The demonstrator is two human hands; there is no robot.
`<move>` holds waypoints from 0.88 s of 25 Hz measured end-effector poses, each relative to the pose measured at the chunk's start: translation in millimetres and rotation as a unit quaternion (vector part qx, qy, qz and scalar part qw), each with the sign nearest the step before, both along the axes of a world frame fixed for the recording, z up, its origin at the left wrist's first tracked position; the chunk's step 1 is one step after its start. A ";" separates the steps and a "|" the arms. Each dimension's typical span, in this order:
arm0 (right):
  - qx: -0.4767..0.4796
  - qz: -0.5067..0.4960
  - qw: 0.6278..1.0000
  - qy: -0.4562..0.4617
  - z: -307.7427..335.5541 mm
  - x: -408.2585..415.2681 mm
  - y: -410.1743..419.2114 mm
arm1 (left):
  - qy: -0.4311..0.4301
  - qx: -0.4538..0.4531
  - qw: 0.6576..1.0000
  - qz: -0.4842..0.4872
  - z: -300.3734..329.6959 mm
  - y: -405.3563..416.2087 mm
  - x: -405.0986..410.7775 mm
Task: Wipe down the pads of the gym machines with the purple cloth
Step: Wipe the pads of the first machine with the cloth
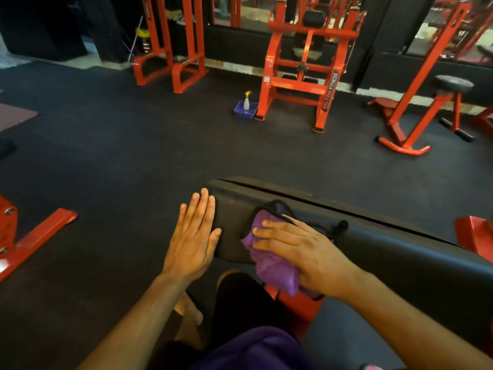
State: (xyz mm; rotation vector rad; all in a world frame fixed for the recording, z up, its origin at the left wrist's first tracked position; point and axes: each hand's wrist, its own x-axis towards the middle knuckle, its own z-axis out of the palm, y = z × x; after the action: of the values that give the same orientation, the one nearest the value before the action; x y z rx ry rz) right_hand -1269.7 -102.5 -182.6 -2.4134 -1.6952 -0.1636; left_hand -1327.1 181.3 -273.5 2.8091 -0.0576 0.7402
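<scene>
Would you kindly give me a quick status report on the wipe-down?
Left hand flat, steadying the long black padded bench end. Right hand presses the crumpled purple cloth onto the pad. Thin black cord lies beside the cloth.

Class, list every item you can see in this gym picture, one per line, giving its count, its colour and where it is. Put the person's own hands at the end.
black pad: one, black, near right, under both hands
purple cloth: one, purple, on the pad beneath the right hand
black cord: one, black, lying on the pad beside the cloth
spray bottle: one, clear with a yellow nozzle, standing in the tub on the floor
blue tub: one, blue, on the floor by a red machine
red machines: several, red, along the far wall
round stool pad: one, black, far right on a red frame
floor: one, dark, throughout
left hand: one, flat, thumb touching the pad's end
right hand: one, pressing the cloth onto the pad
</scene>
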 end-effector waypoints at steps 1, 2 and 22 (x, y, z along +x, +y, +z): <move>0.023 -0.009 0.999 0.029 7.8 -1.9 -15.7 | -0.006 -0.007 1.000 0.008 1.9 -6.1 -2.1; 0.059 -0.027 0.996 0.059 15.0 -5.2 -33.0 | -0.012 -0.011 1.000 0.010 3.6 -12.9 -3.7; 0.045 -0.327 0.923 0.196 57.3 56.2 -126.9 | -0.049 0.166 0.967 -0.185 51.2 -154.0 53.4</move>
State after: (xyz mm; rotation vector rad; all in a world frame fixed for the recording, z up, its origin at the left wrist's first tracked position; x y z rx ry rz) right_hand -1213.4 -229.5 -125.3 -2.6167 -0.6666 0.1441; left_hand -1273.7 27.3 -222.3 2.9281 -0.7695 0.8379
